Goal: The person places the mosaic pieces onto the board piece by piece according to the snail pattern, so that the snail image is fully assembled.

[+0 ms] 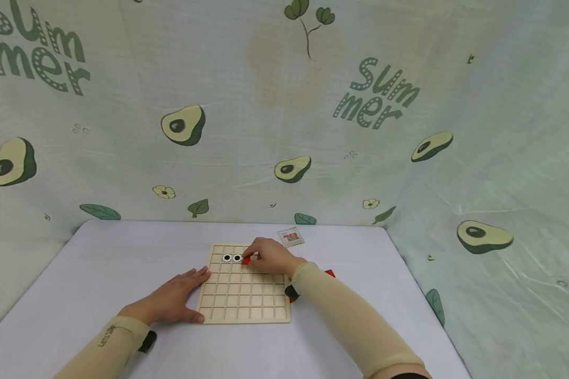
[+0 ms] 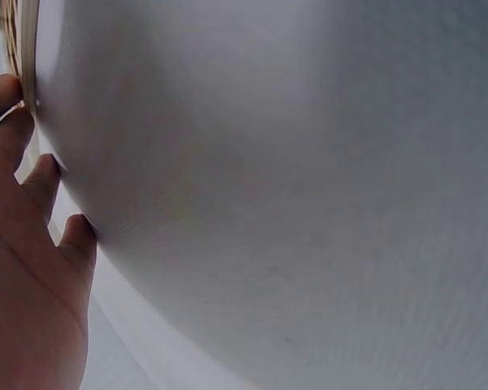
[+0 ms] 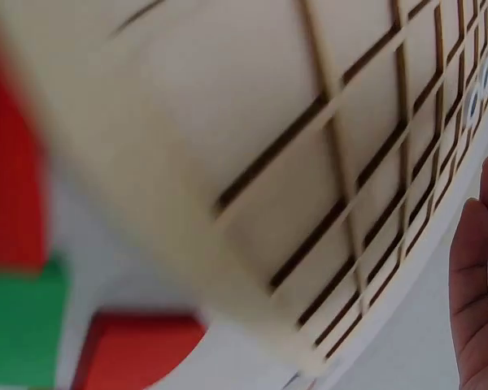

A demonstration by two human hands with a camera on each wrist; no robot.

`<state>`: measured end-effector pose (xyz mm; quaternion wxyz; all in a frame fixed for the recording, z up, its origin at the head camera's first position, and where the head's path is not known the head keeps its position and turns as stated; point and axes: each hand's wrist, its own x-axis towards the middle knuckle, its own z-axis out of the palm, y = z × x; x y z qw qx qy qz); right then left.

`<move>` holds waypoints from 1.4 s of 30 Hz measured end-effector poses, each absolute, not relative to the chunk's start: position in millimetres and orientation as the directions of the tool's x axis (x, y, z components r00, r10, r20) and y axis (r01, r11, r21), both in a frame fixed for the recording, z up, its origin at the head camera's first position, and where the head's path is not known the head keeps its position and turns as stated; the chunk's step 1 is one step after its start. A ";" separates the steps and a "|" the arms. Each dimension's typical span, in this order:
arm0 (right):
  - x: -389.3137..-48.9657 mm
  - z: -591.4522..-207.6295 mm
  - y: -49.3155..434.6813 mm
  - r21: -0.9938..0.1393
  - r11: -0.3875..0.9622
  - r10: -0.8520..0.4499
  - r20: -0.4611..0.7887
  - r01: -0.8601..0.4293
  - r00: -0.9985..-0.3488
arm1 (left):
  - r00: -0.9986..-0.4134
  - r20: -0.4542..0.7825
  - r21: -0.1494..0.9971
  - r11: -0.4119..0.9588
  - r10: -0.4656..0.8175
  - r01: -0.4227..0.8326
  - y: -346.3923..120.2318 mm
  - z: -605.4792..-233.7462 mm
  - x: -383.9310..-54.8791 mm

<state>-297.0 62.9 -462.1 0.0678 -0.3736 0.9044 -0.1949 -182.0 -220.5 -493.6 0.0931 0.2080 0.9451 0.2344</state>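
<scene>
A wooden grid board (image 1: 244, 301) lies flat on the white table, two round black-and-white eye tiles (image 1: 232, 258) set side by side in its second row. My right hand (image 1: 272, 256) pinches a small red tile (image 1: 246, 260) between thumb and fingers, just right of the eyes. Whether that tile touches the board I cannot tell. My left hand (image 1: 170, 297) rests at the board's left edge, fingers spread, fingertips and thumb against the rim. In the left wrist view, that hand (image 2: 32, 252) shows beside a sliver of the board (image 2: 26, 49).
A small printed picture card (image 1: 291, 237) lies behind the board. Right of the board are loose pieces, partly behind my right forearm: a red one (image 3: 138, 349), a green one (image 3: 20, 325) and another red one (image 3: 8, 179). A patterned cloth (image 1: 237, 173) hangs behind the table.
</scene>
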 end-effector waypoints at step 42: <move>-283.8 -478.6 6.5 -0.243 0.678 -0.709 0.032 -0.694 -0.704 | -0.890 -0.070 0.488 0.794 0.450 0.363 -224.7 -496.4 -184.1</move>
